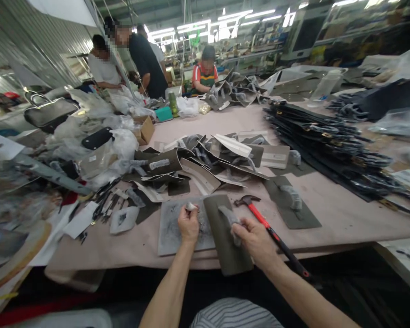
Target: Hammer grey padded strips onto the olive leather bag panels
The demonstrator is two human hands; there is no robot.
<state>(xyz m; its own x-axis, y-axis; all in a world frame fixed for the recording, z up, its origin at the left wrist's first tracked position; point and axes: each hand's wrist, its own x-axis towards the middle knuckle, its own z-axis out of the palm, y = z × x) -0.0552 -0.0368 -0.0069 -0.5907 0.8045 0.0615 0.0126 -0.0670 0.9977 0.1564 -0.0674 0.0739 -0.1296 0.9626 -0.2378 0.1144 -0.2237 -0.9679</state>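
Observation:
My right hand is closed around the plastic-wrapped handle of a dark olive bag panel. The panel is tilted, its lower end over the table's front edge. Over a grey, scuffed slab, my left hand is closed, with something small and whitish at its fingertips. Whether that is a held piece or a wrapped finger, I cannot tell. Just right of the panel lies a claw hammer with a red and black handle. Another bag panel with a wrapped handle lies flat beyond the hammer.
A heap of similar panels lies behind the slab. Stacked black pieces with straps fill the right side. Plastic bags, a cardboard box and small parts crowd the left. Several people stand or sit at the far side.

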